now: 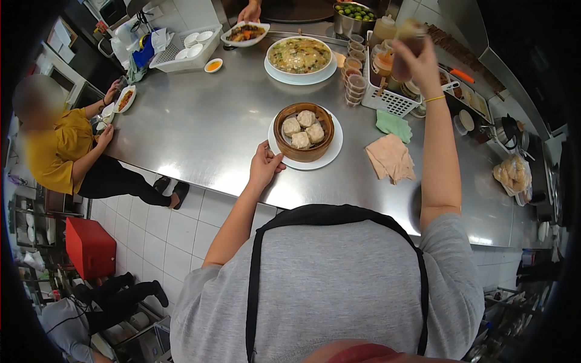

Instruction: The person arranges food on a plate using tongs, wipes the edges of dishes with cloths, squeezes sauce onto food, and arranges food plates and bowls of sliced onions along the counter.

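A bamboo steamer [282, 140] holding several dumplings [301, 140] stands on a round white plate [334, 151] in front of me. My left hand [265, 166] grips the plate's left rim, fingers closed at its edge. Raised at the upper right, my right hand [420, 60] is wrapped round a squeeze bottle [411, 37], dark below and pale on top, slightly blurred. Below that hand sits a white plastic basket [390, 104] of sauce bottles. A green cloth [393, 125] and a peach cloth [390, 158] lie right of the plate.
Stacked sauce cups [355, 88] stand beside a large dish of food [301, 55]. Another person's hand [249, 12] holds a bowl [245, 34] across the steel counter [200, 130]. A person in a yellow top [51, 148] handles small dishes at left. A red box [91, 248] stands on the floor.
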{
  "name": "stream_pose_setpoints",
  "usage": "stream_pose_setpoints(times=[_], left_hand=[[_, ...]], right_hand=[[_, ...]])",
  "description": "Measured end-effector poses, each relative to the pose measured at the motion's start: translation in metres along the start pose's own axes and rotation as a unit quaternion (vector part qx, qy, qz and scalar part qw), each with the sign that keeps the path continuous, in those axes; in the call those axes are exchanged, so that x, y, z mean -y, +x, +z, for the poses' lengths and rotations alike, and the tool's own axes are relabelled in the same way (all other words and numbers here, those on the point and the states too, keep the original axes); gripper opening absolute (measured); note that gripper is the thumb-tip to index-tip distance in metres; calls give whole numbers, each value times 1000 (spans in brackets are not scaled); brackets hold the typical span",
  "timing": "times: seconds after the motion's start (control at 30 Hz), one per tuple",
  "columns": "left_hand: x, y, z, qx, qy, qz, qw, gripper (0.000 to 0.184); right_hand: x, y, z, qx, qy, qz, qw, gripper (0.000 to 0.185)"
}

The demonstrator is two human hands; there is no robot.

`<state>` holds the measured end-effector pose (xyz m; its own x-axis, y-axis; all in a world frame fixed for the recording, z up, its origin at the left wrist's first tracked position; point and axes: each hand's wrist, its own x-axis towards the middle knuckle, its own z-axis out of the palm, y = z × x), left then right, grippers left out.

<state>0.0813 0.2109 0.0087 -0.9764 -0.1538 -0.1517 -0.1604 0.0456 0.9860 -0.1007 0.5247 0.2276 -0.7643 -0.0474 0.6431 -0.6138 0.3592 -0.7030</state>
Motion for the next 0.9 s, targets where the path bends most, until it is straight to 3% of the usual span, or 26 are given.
stream_pose_setpoints(times=[0.07, 0.1, 0.13, 0.17, 0.23, 0.27, 0.33, 0.5, 0.7, 0.73, 0.8, 0.83, 0.9], left_hand=[[1, -1, 0, -1, -2, 1, 1000, 56], [1, 0, 0, -1, 1, 2, 1000, 56], [1, 0, 0, -1, 3, 4, 1000, 56], [1, 0, 0, -2, 2, 1, 1000, 56], [-1, 0, 0, -3, 6, 2, 1000, 56], [-1, 0, 0, -2, 6, 1, 1000, 56], [1, 0, 0, -5, 1, 1, 1000, 56], [2, 0, 0, -5, -1, 7, 1000, 55], [3, 0, 0, -7, -8, 11, 1000, 54], [3, 0, 0, -6, -10, 12, 1000, 54], [2, -1, 0, -6, -6, 9, 1000, 53], [0, 0, 1, -7, -3, 8, 1000, 53], [-1, -1, 2, -3, 6, 7, 1000, 53]], right_hand=[[-7, -12, 13, 200, -104, 48, 973, 58], [0, -23, 23, 300, -48, 47, 952, 56], [13, -27, 29, 402, -156, 2, 902, 61], [21, -32, 38, 404, -155, 4, 902, 61], [37, -39, 59, 569, -366, -26, 736, 61], [41, -40, 70, 569, -365, -24, 736, 61], [44, -39, 93, 599, -467, -59, 647, 56], [55, -39, 134, 593, -520, -56, 612, 47], [83, -40, 131, 678, -539, -96, 491, 48], [77, -39, 132, 678, -539, -94, 491, 48], [60, -37, 130, 607, -533, -86, 584, 52], [56, -34, 123, 604, -536, -79, 585, 52], [48, -30, 105, 565, -404, -77, 716, 52]])
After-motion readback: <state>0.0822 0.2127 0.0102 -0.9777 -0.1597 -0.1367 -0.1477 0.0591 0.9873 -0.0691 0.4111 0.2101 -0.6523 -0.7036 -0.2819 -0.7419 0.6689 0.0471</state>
